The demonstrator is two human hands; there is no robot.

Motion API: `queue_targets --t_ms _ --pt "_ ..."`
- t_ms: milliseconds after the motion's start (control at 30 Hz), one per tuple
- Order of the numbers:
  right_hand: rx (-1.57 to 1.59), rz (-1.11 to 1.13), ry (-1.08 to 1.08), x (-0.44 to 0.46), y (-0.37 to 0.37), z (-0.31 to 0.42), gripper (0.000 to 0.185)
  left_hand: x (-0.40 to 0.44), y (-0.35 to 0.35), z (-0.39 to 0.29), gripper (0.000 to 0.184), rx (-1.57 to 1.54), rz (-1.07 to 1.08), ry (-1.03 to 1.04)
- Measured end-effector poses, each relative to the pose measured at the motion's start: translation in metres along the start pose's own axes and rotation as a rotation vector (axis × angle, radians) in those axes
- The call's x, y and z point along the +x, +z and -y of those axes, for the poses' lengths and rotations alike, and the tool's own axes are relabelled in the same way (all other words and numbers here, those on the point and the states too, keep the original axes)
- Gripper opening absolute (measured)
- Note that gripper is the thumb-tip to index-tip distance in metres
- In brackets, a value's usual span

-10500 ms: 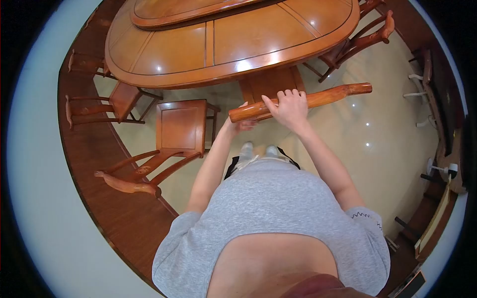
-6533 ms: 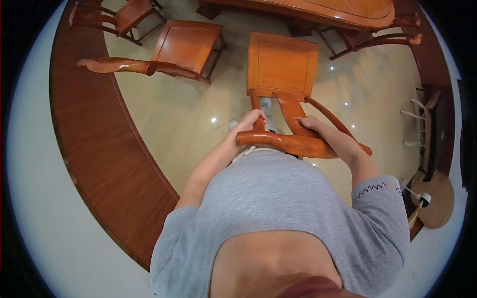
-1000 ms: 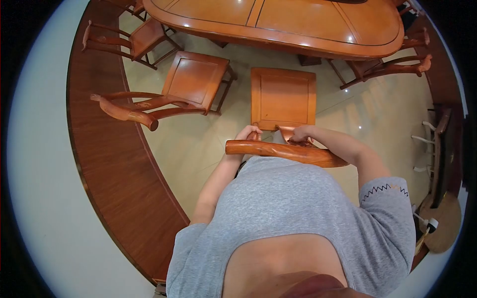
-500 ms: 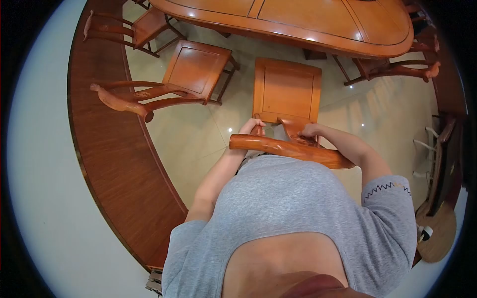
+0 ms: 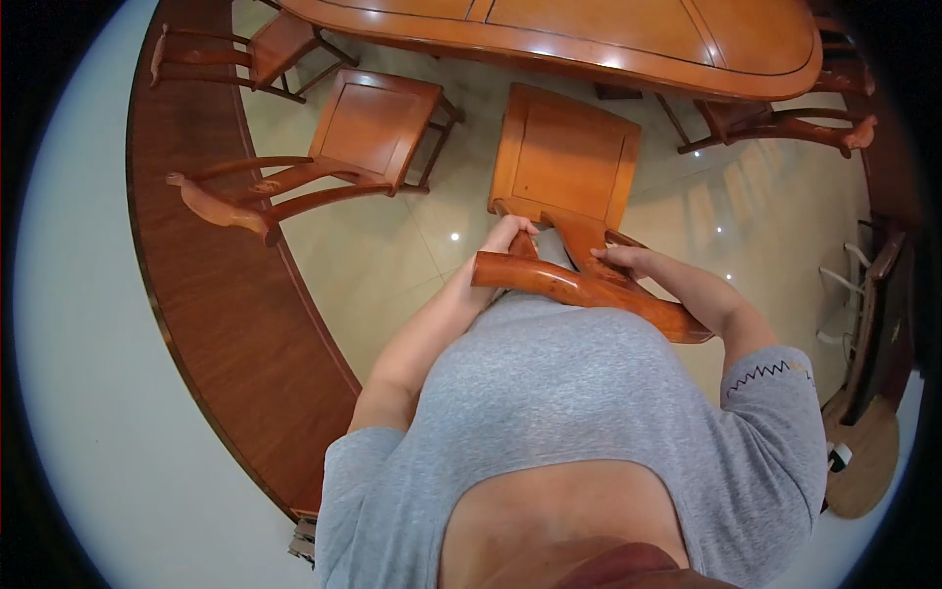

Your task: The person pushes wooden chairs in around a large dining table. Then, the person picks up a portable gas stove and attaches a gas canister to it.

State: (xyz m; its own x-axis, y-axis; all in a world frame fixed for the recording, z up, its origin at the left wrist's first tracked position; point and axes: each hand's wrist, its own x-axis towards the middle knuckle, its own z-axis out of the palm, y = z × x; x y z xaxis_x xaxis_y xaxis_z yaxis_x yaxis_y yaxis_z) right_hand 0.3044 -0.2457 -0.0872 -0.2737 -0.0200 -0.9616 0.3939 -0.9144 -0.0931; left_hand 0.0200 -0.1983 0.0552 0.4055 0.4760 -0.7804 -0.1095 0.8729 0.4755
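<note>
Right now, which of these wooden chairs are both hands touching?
The middle chair in the view: the left hand and right hand are on its backrest. Neither touches the other chairs in sight.

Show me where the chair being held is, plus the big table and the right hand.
Held chair (image 5: 567,157): head view, middle of its seat.
Big table (image 5: 608,31): head view, bare tabletop.
Right hand (image 5: 626,259): head view, middle of the hand.
</note>
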Motion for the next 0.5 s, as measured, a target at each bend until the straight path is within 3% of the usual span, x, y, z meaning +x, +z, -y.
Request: queue_targets --t_ms 67,133,167,200,233,267,367,500 --pt "0.059 -0.003 -0.001 -0.006 -0.004 -0.002 0.047 0.006 0.009 -0.007 0.012 0.082 0.106 0.010" --pt "-0.013 -0.026 0.001 0.003 -0.016 -0.003 0.054 0.017 0.018 -0.010 0.012 0.066 0.040 -0.056" --pt "-0.058 0.070 -0.038 0.035 -0.030 -0.011 0.064 0.021 0.024 -0.013 0.012 0.067 0.050 -0.069" --pt "-0.045 0.066 -0.030 0.028 -0.027 -0.007 0.064 0.024 0.030 -0.016 0.013 -0.091 -0.117 -0.119" --pt "-0.267 -0.111 -0.031 0.010 -0.013 0.011 0.070 0.029 0.033 -0.016 0.017 -0.246 -0.286 -0.170" --pt "-0.480 -0.303 -0.025 -0.002 -0.010 0.019 0.075 0.037 0.032 -0.013 0.017 -0.236 -0.258 -0.183" --pt "-0.688 -0.328 -0.085 0.050 -0.033 0.019 0.080 0.044 0.021 -0.011 0.015 -0.201 -0.215 -0.218" --pt "-0.652 -0.323 -0.033 -0.027 -0.028 0.045 0.079 0.048 0.045 -0.024 0.016 -0.238 -0.245 -0.231"
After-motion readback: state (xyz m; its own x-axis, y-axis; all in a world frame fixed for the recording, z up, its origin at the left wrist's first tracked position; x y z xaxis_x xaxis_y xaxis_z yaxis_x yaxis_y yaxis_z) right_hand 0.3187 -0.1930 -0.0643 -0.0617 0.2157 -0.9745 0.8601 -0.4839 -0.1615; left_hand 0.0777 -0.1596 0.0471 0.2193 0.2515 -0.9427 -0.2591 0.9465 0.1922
